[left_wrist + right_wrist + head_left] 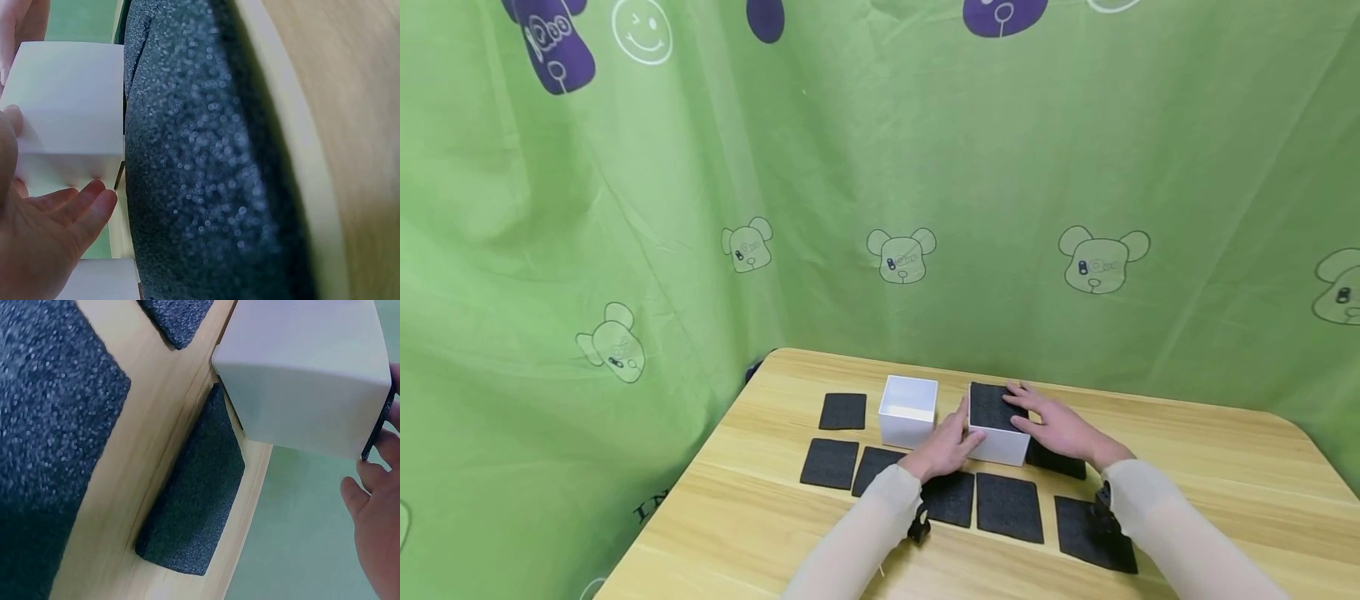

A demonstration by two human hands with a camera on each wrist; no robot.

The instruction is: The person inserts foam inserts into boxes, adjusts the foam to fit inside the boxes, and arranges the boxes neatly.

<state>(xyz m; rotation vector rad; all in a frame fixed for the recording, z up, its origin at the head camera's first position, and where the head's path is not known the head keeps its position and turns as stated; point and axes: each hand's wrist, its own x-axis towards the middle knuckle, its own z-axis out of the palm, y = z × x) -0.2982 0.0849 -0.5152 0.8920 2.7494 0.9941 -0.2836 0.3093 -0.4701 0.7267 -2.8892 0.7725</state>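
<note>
A white box stands toward the back of the table, with a black foam square lying over its top. My left hand holds the box's left front corner, thumb on the front face and fingers along the left side, as the left wrist view shows. On the foam square rest the spread fingers of my right hand, near its right edge. In the right wrist view, fingertips of the right hand touch the foam's thin edge above the box wall.
A second white box, open at the top, stands to the left. Several black foam squares lie about the wooden table, among them one at far left and one by the right sleeve. A green curtain hangs behind.
</note>
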